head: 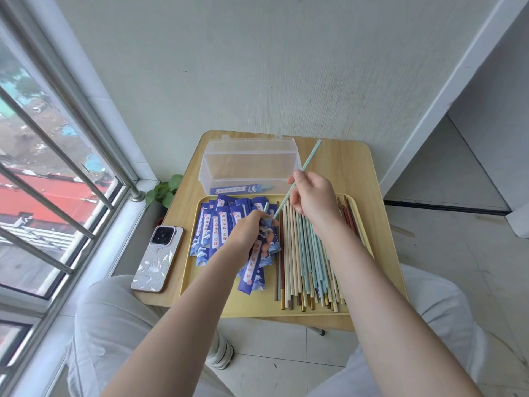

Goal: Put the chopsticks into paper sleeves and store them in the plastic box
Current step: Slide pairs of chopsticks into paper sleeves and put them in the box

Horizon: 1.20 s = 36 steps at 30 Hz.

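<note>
Small wooden table point(352, 167) with rounded corners, pushed against a pale wall point(257, 67). Barred window point(51, 167) on the left, red roofs outside. Tiled floor point(458, 267) to the right. A small green plant point(164, 190) sits between window sill and table edge.

On the table: a yellow tray point(286, 309) near the person, a clear plastic box point(249, 164) behind it with lid open, one filled blue sleeve point(240, 189) lying in the box. A phone point(159, 257) in a patterned case lies face down left of the tray.

Tray left half: heap of blue paper sleeves point(211, 224) with white labels. Tray right half: loose chopsticks point(303, 253) side by side, cream, light blue and brown, ends toward the person.

Left hand point(249, 229) over the sleeve heap, fingers curled round one sleeve point(259, 253), which hangs down toward the person; a light-blue tip sticks out at its top near the thumb.

Right hand point(313, 196) raised above the tray, fingers pinching a light-blue chopstick point(307, 160) near its middle. Stick tilted, upper end over the box corner, lower tip right at the mouth of the held sleeve by the left fingers. Cannot tell whether the tip is inside.

Both forearms bare, knees in pale trousers point(108, 325) either side of the table.
</note>
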Motion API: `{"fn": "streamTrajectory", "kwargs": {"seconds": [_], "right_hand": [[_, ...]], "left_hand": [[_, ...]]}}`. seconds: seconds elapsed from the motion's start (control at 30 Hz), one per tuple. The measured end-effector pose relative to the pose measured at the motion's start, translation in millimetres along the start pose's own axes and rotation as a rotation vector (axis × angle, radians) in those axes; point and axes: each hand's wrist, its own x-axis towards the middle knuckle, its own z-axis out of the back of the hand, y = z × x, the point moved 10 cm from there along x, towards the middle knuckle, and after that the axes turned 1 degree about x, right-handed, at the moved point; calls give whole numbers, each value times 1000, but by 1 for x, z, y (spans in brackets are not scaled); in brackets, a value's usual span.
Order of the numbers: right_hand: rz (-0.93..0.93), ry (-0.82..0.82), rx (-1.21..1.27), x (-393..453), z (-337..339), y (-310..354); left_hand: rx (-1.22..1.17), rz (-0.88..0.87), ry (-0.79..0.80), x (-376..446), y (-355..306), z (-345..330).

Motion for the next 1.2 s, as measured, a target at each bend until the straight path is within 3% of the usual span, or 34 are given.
{"fn": "streamTrajectory", "kwargs": {"seconds": [0.33,0.47,0.63,0.83,0.97,1.2], "right_hand": [[-2,57,-104,3,-15,-4],[-17,149,-400,4,-20,-7],[6,36,-391,16,-9,14],[86,152,-458,22,-28,28],[89,188,-409,25,-37,25],[-81,134,-83,48,-32,11]], "left_hand": [[57,-97,119,-3,-15,-10],[33,-123,67,-6,-27,-7],[104,-144,3,-8,-41,2],[182,-196,-38,-10,-70,6],[299,-233,-131,-7,-89,16],[788,-363,-270,12,-136,29]]}}
